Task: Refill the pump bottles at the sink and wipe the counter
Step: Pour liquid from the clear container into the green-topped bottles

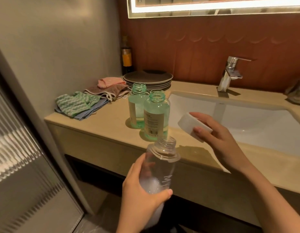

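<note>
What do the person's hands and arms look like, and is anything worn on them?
The left hand and right hand are bare: no gloves and no visible ring. The left forearm and right forearm are uncovered as far as the picture reaches, with no sleeve, watch or bracelet in view. The nails look short.

Just one camera here, a wide-angle on my head, looking forward and down across the front edge of the bench, with the sink off to the right. Closest to the lens, low in the shot, are my left hand gripping the clear bottle and my right hand holding the white cap. The tap and mirror sit further back, up top.
</note>
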